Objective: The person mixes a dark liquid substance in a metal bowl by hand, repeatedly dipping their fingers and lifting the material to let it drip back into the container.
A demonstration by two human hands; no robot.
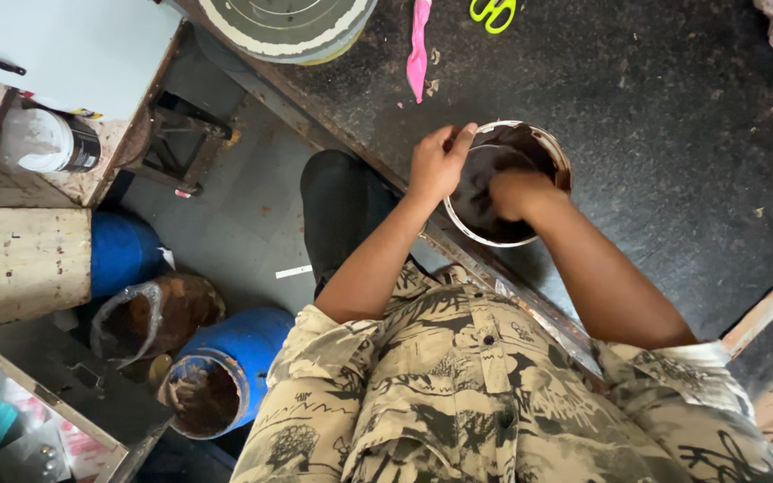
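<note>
A round white tub [555,148] with dark brown paste inside stands near the front edge of a black worktable [673,116]. My left hand [437,162] grips the tub's left rim, thumb over the edge. My right hand [516,191] is plunged into the tub, its fingers smeared and buried in the dark paste, so I cannot tell what they hold.
A pink strip [418,49] and yellow-green scissors [492,12] lie at the table's far side, beside a large round lid [284,27]. Below left on the floor stand blue drums [225,358], a bag-lined bucket [158,313] and a white jar [46,140] on a shelf.
</note>
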